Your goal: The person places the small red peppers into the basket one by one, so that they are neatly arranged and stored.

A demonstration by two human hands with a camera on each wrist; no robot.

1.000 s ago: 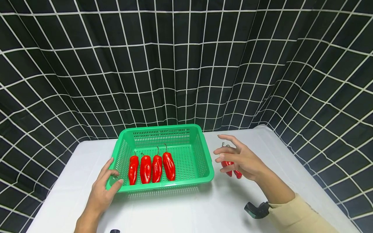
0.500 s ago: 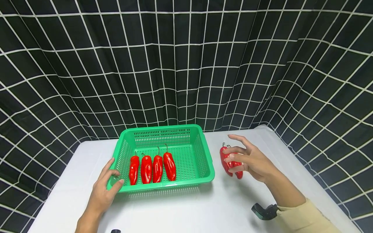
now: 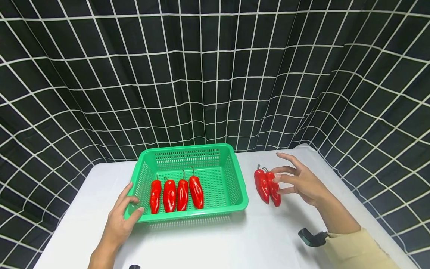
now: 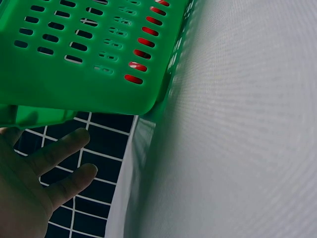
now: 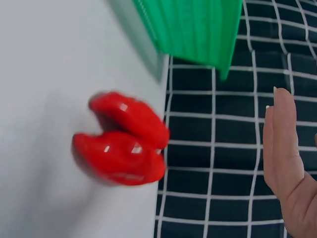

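Observation:
A green perforated plastic basket [image 3: 188,215] stands on the white-covered table, with several red peppers [image 3: 196,192] lying side by side on its left and middle floor, stems pointing away. My left hand [image 3: 118,220] rests at the basket's near left corner, index finger and thumb over the rim; in the left wrist view its other fingers [image 4: 59,153] stretch out spread beside the basket. To the basket's right lie two red peppers [image 3: 267,186] close together. My right hand [image 3: 304,183] hovers beside them, fingers parted and loosely bent, holding nothing; its fingertips overlap the right-hand pepper.
A black curtain with a white grid [image 3: 215,74] surrounds the table at the back and sides. The right part of the basket floor [image 3: 215,186] shows bare green mesh. A dark camera mount [image 3: 312,238] sticks out from my right wrist near a beige sleeve [image 3: 356,246].
My right hand has moved to the right, away from the basket, uncovering the two peppers on the table. The left hand and basket keep their places.

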